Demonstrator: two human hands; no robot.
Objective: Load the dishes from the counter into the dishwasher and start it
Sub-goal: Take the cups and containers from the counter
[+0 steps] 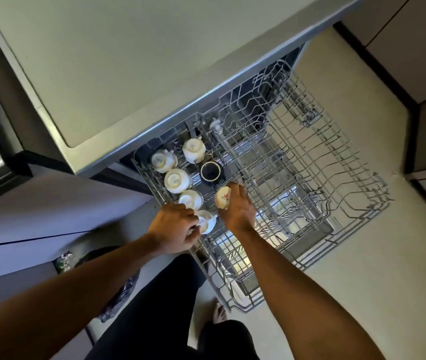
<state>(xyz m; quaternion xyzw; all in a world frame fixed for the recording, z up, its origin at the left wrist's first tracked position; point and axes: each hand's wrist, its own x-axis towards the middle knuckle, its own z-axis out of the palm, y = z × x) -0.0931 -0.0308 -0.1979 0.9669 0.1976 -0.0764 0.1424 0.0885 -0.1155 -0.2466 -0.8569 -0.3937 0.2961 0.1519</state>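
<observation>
Gripping white cup [208,221] in left hand [175,227]; right hand [237,209] grip round red-logo cup [222,198].

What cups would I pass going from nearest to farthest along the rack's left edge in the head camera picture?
First the nearest white cup, gripped by the left hand → second white cup → third white cup → fourth white cup → farthest white cup. The red-logo cup in the right hand sits beside the row, so it's skipped.
</observation>
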